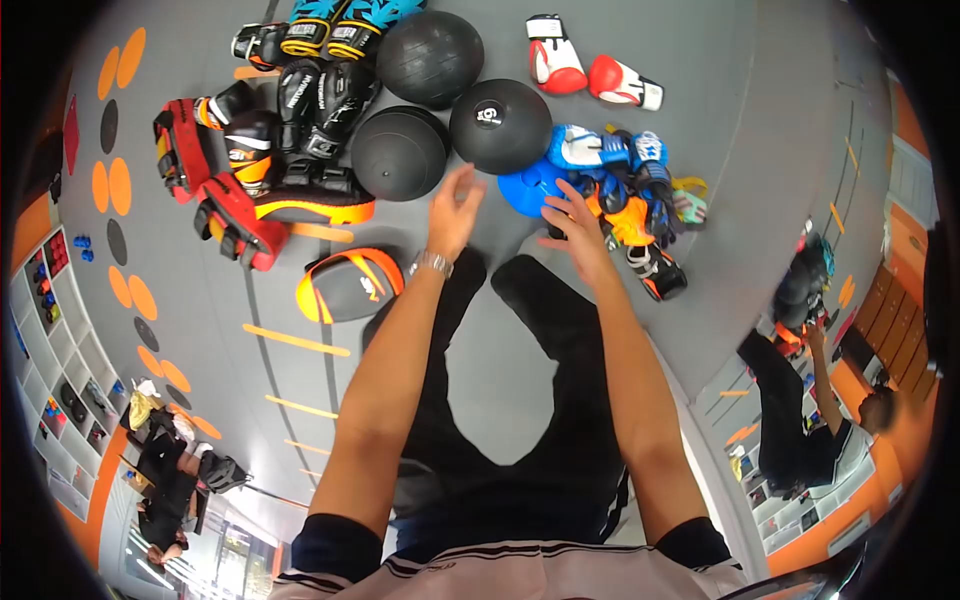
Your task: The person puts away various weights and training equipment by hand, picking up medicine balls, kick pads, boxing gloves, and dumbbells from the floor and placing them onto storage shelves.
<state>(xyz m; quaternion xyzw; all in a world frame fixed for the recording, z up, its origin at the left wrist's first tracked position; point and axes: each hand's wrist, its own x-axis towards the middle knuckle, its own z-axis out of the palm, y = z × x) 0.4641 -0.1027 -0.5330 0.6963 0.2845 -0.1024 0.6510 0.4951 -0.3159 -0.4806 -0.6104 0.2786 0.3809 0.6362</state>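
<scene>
Fingers of the left hand spread wide and empty, just near of the black ball, its white "6" label facing up. The right hand, loosely open, holds nothing beside the blue gloves, which lie left-right.

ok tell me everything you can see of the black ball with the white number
The black ball is round and matte, rubbery-looking, with a small white mark on top that reads like a 6. It sits on the grey floor, against another black ball on one side and blue gloves on the other. A third black ball lies just beyond. The left hand, spread open, hovers close to its near edge; contact can't be told.
</scene>
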